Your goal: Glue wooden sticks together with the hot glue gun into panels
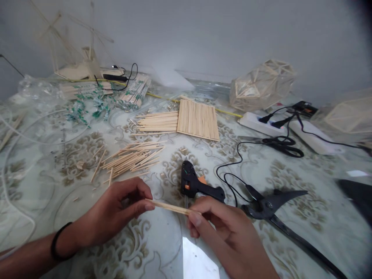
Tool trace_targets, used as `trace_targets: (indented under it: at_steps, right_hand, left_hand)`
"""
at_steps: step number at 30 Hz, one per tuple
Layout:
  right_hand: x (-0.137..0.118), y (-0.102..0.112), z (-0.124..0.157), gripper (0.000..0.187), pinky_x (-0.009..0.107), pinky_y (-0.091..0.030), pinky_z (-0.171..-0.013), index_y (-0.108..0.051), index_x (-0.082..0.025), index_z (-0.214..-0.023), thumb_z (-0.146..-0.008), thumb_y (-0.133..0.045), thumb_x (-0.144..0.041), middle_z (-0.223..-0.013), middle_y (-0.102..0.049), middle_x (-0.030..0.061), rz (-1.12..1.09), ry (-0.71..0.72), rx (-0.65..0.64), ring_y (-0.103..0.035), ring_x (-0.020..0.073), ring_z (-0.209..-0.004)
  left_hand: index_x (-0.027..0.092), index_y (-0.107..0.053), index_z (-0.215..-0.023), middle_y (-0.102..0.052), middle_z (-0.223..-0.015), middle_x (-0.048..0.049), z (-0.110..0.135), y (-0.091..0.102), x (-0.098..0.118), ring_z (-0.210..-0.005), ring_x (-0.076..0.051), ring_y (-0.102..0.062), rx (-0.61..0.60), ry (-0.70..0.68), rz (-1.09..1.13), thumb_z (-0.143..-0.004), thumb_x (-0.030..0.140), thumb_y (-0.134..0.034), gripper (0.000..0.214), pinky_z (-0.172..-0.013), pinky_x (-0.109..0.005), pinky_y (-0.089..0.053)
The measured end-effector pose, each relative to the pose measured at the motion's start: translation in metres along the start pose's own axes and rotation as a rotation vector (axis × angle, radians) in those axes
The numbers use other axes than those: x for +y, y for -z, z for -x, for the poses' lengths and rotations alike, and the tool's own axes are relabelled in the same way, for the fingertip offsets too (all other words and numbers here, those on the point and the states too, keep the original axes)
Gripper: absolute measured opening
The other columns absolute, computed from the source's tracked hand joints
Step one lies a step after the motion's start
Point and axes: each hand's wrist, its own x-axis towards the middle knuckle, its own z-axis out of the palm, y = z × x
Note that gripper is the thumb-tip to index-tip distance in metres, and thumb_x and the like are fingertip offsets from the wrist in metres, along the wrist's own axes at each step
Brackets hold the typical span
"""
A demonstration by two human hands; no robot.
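A thin wooden stick is held level between my two hands, low in the middle of the view. My left hand pinches its left end between thumb and fingers. My right hand pinches the right end, fingers curled. Just behind the stick lies a black glue gun with an orange trigger. A loose heap of wooden sticks lies farther back to the left.
Large black shears lie right of my right hand. A flat mat of glued sticks, black scissors, a white power strip with cords, and stick-frame models stand at the back of the patterned table.
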Motion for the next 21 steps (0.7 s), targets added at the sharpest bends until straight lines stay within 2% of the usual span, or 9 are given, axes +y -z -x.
trace_targets:
  at_steps: [7, 14, 21]
  right_hand:
    - [-0.0039, -0.0012, -0.0001, 0.035, 0.024, -0.048, -0.055, -0.065, -0.022, -0.072, -0.101, -0.056, -0.041, -0.063, -0.065, 0.0, -0.02, -0.018, 0.042, -0.063, 0.0145, -0.059]
    - [-0.0042, 0.0009, -0.0022, 0.036, 0.024, -0.05, -0.055, -0.067, -0.023, -0.073, -0.101, -0.056, -0.042, -0.062, -0.067, -0.0001, -0.026, -0.025, 0.013, -0.061, 0.0142, -0.055]
    - [-0.0022, -0.0024, -0.0001, 0.039, 0.026, -0.05, -0.056, -0.065, -0.023, -0.069, -0.1, -0.055, -0.044, -0.06, -0.064, 0.0001, 0.029, -0.014, 0.098, -0.061, 0.0155, -0.056]
  left_hand:
    - [0.018, -0.065, -0.072, -0.058, -0.061, 0.0022, -0.0009, 0.0001, 0.0027, -0.056, -0.011, -0.047, -0.025, -0.028, 0.043, -0.092, 0.046, -0.069, 0.034, -0.052, -0.022, -0.035]
    - [0.018, -0.067, -0.076, -0.062, -0.066, 0.0012, 0.0019, 0.0003, 0.0012, -0.061, -0.012, -0.051, -0.008, -0.028, 0.104, -0.089, 0.049, -0.073, 0.034, -0.056, -0.022, -0.039]
    - [0.018, -0.067, -0.082, -0.058, -0.063, 0.003, 0.0026, -0.0011, -0.0003, -0.058, -0.012, -0.05, 0.01, 0.019, 0.097, -0.092, 0.041, -0.07, 0.025, -0.057, -0.023, -0.04]
